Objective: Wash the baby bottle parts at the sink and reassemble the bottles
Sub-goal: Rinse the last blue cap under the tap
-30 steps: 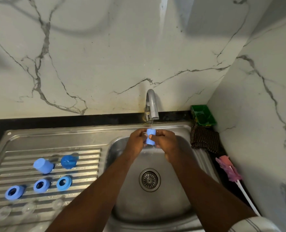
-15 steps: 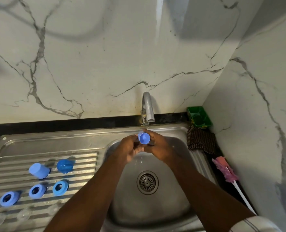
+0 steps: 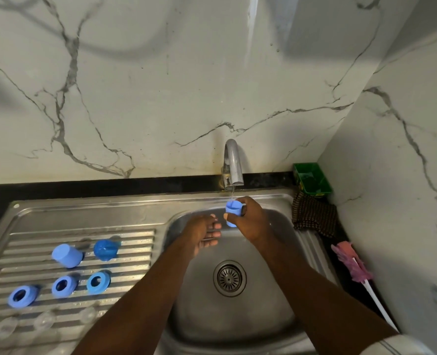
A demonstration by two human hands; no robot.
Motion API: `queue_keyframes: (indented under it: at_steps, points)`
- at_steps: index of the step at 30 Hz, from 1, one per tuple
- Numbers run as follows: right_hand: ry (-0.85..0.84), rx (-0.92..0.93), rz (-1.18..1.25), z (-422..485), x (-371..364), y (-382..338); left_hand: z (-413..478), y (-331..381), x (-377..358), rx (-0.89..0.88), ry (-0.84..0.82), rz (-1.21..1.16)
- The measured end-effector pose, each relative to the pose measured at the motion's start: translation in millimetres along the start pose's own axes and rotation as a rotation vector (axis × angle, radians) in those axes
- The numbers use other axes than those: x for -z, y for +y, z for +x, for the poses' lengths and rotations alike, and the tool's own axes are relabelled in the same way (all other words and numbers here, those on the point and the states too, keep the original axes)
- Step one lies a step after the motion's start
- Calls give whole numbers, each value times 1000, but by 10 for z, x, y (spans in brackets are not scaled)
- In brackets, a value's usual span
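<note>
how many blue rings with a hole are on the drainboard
3, in a row on the drainboard, left of the basin: left ring, middle ring, right ring nearest the basin. None seems hidden.

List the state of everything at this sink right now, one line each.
Tap: running, thin stream.
Held cap: open end up, under the stream.
Right hand: grips the held cap.
Left hand: open, holds nothing.
Light blue cap: resting on the drainboard.
Three rings: on the drainboard, apart.
Drain: unplugged.
Brush: lying on the counter.
</note>
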State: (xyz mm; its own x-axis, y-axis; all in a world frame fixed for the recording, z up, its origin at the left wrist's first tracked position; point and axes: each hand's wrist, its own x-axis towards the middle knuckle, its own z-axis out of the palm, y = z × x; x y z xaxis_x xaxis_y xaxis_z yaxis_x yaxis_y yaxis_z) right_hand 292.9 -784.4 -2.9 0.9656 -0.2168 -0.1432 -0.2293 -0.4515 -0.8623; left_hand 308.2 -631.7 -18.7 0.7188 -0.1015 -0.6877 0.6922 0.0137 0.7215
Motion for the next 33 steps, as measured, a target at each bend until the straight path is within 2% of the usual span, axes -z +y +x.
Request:
queue_keyframes:
  at_steps: [4, 5, 8, 9, 12, 14, 16, 19, 23, 26, 30, 33]
  points:
    - [126, 104, 43, -78, 21, -81, 22, -21, 65, -27, 39, -70]
    - [99, 99, 32, -90, 25, -69, 18, -25, 60, -35, 59, -76]
    - [-125, 22, -134, -102, 58, 13, 15, -56, 44, -50, 92, -75]
    - [-107, 7, -122, -94, 60, 24, 3, -61, 48, -51, 87, -71]
    - [83, 27, 8, -75, 14, -1, -1, -73, 71, -63, 103, -68]
    - [-4, 23, 28, -64, -52, -26, 0, -94, 82, -57, 142, -55]
    - [-102, 27, -56, -78, -97, 10, -4, -126, 83, -49, 164, -49]
    - [23, 66, 2, -74, -78, 12, 1, -126, 114, -54, 151, -64]
    - [-89, 56, -66, -44, -73, -49, 12, -131, 156, -72, 181, -74]
    - [92, 73, 74, -30, -96, -104, 25, -104, 182, -73, 143, -146]
    - [-57, 46, -34, -16, -160, -115, 42, -122, 180, -72, 163, -148]
    - [40, 103, 15, 8, -146, -154, 54, -99, 167, -86, 175, -173]
